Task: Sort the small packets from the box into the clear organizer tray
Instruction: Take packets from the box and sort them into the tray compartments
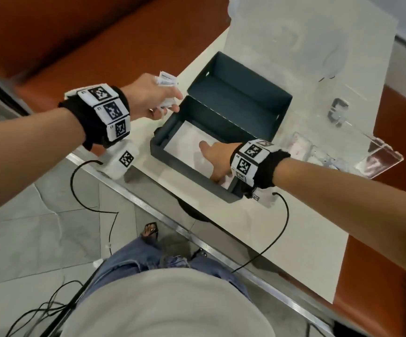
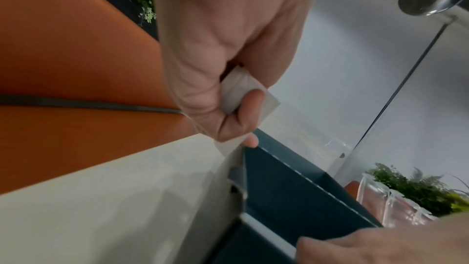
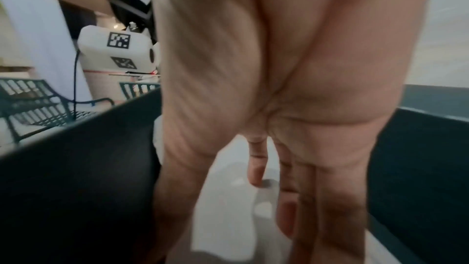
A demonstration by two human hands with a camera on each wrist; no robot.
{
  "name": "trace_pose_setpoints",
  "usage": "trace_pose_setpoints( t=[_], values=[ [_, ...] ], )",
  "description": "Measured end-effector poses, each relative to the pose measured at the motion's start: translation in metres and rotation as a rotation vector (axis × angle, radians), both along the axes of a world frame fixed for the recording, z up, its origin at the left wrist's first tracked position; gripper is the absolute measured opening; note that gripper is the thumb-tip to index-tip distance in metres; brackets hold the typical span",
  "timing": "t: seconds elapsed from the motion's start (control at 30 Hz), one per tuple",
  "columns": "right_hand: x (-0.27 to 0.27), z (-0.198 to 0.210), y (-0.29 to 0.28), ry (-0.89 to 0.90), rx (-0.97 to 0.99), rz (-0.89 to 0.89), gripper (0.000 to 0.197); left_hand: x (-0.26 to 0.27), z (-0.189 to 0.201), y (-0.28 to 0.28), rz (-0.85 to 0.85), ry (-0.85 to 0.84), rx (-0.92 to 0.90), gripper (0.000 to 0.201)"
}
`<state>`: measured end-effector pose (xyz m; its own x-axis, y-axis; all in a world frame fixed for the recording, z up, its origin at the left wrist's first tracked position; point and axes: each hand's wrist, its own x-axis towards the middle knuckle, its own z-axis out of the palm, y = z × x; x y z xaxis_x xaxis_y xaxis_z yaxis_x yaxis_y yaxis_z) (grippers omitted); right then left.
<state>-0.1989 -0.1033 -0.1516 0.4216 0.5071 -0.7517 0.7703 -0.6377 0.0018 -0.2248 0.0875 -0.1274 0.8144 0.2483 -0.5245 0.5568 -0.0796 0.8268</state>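
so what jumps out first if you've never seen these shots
The dark teal box lies open mid-table, and the right hand reaches into it, fingers straight on the white bottom. Just left of the box, the left hand grips a bunch of white packets. The clear organizer tray sits to the right.

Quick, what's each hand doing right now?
Left hand: holding white packets beside the box.
Right hand: open, fingers straight, reaching into the box, holding nothing.
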Motion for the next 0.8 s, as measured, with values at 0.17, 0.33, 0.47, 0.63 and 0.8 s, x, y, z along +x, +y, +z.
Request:
trace_pose_setpoints(
  t=[0.17,0.33,0.47,0.63,0.8],
  values=[
    [-0.006,-0.004,0.029,0.162,0.137,-0.001,0.032,-0.007,-0.011,0.006,0.043,-0.016,-0.067,0.02],
    [-0.011,-0.009,0.047,0.251,0.366,-0.025,0.054,-0.006,-0.02,0.004,0.12,-0.048,-0.081,0.012],
    [-0.011,-0.013,0.052,0.303,0.341,-0.028,0.07,-0.005,-0.025,0.004,0.109,-0.071,-0.012,0.002],
    [-0.014,-0.013,0.054,0.204,0.336,0.089,0.055,-0.008,-0.028,0.009,-0.288,-0.122,0.491,0.05],
    [-0.016,-0.013,0.054,0.11,0.333,0.233,0.016,-0.006,-0.03,0.008,-0.467,-0.179,0.712,0.053]
  ],
)
